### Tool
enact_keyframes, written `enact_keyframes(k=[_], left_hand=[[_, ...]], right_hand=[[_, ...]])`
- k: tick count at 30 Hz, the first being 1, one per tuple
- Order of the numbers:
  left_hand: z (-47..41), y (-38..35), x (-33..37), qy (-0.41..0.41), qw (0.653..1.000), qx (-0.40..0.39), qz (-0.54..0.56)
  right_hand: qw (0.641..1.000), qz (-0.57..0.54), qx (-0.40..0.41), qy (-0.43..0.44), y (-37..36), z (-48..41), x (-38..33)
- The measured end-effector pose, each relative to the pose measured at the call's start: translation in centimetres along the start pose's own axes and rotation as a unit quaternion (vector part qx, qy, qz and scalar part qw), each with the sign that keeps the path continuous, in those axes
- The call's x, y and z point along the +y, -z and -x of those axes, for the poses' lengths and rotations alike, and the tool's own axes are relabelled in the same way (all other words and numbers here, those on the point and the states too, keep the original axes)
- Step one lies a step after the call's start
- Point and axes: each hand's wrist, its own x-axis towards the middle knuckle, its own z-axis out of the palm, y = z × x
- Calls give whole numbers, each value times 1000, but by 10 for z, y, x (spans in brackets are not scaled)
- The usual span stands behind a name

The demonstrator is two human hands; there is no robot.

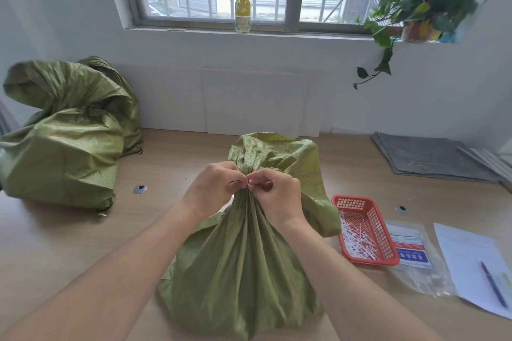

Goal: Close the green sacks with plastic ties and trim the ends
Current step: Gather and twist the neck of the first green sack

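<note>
Green sack [243,266], woven, one item, centre to lower centre of the frame, standing on the wooden table [155,163] directly in front of you; its neck is gathered into a tight bunch and its mouth flares open above the bunch toward the wall. Your left hand [213,188] is clenched round the gathered neck from the left side of the frame, fingers wrapped on the fabric. Your right hand [277,194] meets it from the right, thumb and forefinger pinched together at the neck, touching the left hand's fingertips; something small sits in that pinch, but you cannot tell whether it is a tie. Both forearms run up from the bottom corners and the sack's body lies between them. Second green sack [63,141], left edge of the frame, slumped on the table, well apart from your hands. Red basket [363,230], right of centre, just beside the held sack, containing white plastic ties [357,241]. Clear plastic packet [415,255] with a blue label, just right of the basket. Sheet of paper [471,260] with a pen [493,282] on it, lower right. Grey folded cloth [432,158], right, near the wall. Can [243,15] on the windowsill, top centre. Potted plant [421,5], upper right.
</note>
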Motion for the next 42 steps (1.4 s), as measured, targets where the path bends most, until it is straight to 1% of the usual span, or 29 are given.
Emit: enact_keyframes(k=[7, 12, 14, 16, 18, 19, 20, 22, 24, 26, 30, 33, 36, 38, 40, 42], left_hand=[[0, -1, 4, -2, 1000, 5, 8], [-1, -1, 8, -27, 999, -4, -21], [-1, 0, 10, -23, 1000, 11, -19], [-1, 0, 13, -16, 1000, 22, -11], [-2, -3, 15, -17, 1000, 22, -8], [-3, -4, 17, -17, 1000, 20, -8], [-3, -5, 17, -16, 1000, 18, -9], [-4, -5, 17, -13, 1000, 14, -13], [-5, -4, 17, -6, 1000, 17, -8], [-5, -5, 16, 0, 1000, 20, 2], [-3, -10, 16, 15, 999, 27, 26], [-2, -17, 20, 16, 999, 33, 27], [-6, -22, 21, 0, 999, 35, 14], [-9, -23, 20, -6, 1000, 29, 8], [-9, -23, 18, -5, 1000, 25, 3], [-7, -21, 18, -3, 1000, 24, 2]], right_hand=[[1000, -8, 0, -3, 3, 3, 2], [1000, -18, -14, -18, 7, 1, 1], [995, -75, -33, -59, 9, 0, 1], [978, -168, -43, -117, 9, 1, 1], [957, -233, -13, -174, 7, 2, 1], [948, -248, 11, -198, 5, 2, 1], [946, -244, 31, -212, 3, 1, 1], [955, -202, 47, -210, 3, -2, 3], [963, -186, 35, -191, 5, -3, 4], [965, -194, 20, -178, 5, -4, 5], [962, -204, -5, -184, 5, -8, 6], [975, -148, -6, -168, 8, -11, 9], [992, -32, -6, -119, 7, -11, 7], [996, 17, -6, -89, 6, -10, 5], [996, 32, -10, -77, 6, -9, 4], [996, 17, -13, -87, 5, -10, 3]])
